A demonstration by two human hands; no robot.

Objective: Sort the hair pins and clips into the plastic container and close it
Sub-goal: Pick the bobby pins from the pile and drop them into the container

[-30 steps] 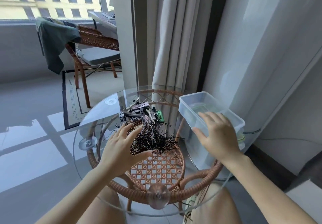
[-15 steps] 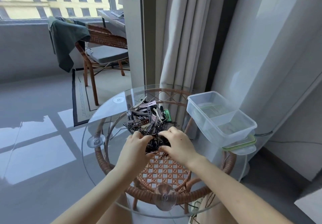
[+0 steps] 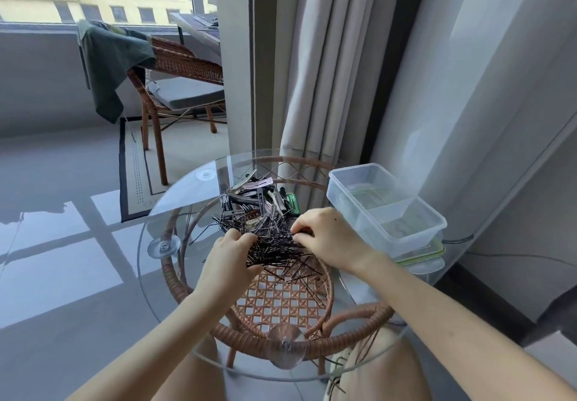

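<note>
A round glass table (image 3: 150, 244) on a rattan frame carries everything. At its centre lies a tangled heap of black hair pins (image 3: 274, 252), with a few strays spilling toward the near edge. Just behind the heap, toward the far edge, sit the larger clips (image 3: 253, 197), dark, pale and pink ones mixed together, with a green clip (image 3: 293, 202) at their right side. Both hands are in the pin heap. The left hand (image 3: 229, 260) comes in from the near-left side, its fingers curled over the top of the pins and its thumb below, gripping a bunch. The right hand (image 3: 331, 238) reaches in from the right, fingertips bent down and pinching pins at the heap's right side. The clear plastic container (image 3: 387, 213) stands open at the right edge of the table, apart from the right hand (a divider splits it into two compartments, and I can make out no pins or clips inside either). It rests on top of its green-rimmed lid (image 3: 427, 252), which juts out beneath it at the near-right. Beyond the far-left edge of the table stands a wicker chair (image 3: 184, 66) with a green garment (image 3: 109, 57) draped over its back, and a pale curtain (image 3: 324, 57) hangs behind the far edge.
</note>
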